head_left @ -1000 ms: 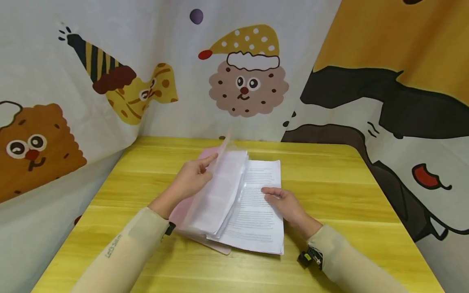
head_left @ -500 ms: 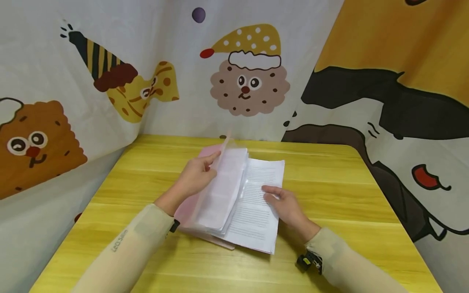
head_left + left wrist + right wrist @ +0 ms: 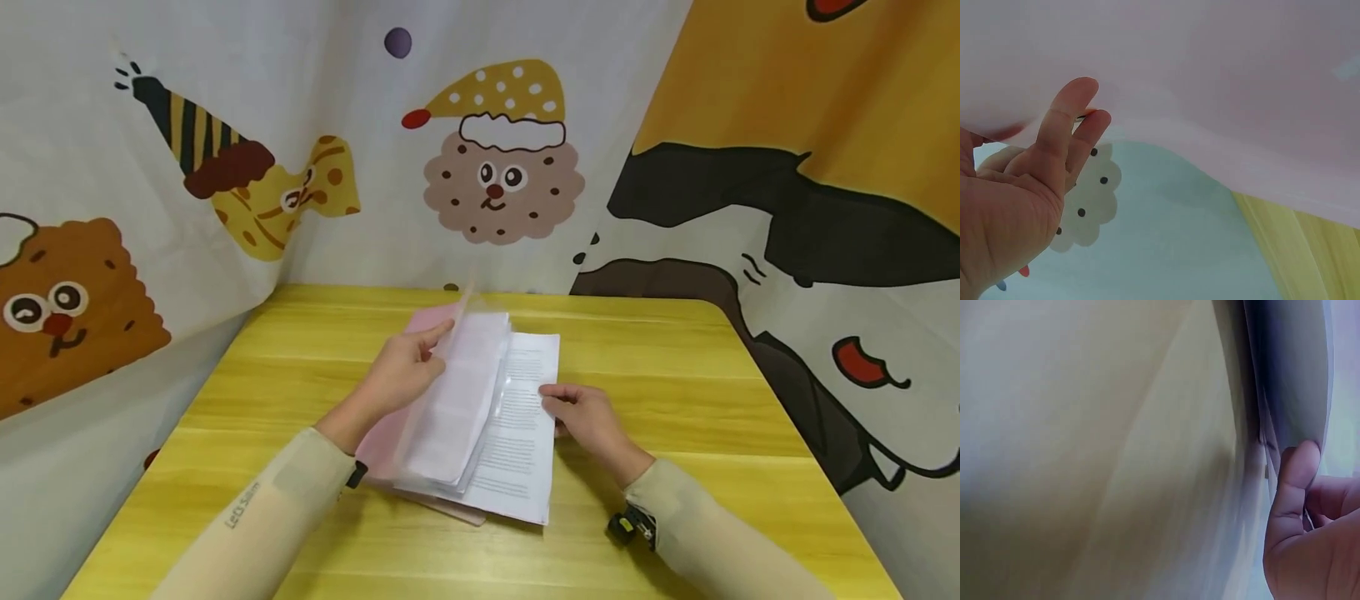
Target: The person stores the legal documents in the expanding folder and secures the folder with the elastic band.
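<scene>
A pink folder lies on the table, holding clear sleeves and a stack of white pages. My left hand pinches the raised translucent pink sheet by its left edge. In the left wrist view this sheet spreads above the fingers. My right hand pinches the right edge of some printed paper. The paper's left part is hidden under the sleeves; I cannot tell whether it is inside one. In the right wrist view, thumb and fingers hold the paper's edge.
The wood-grain table extends on both sides of the folder. Behind it hangs a white curtain with cartoon prints, meeting the table's back edge. Each wrist wears a small black camera, the right one close to the tabletop.
The printed paper has shifted left, and less of it shows beyond the sleeves. My right hand's fingers have gone from lying over the paper to its right edge. The left hand keeps its hold.
</scene>
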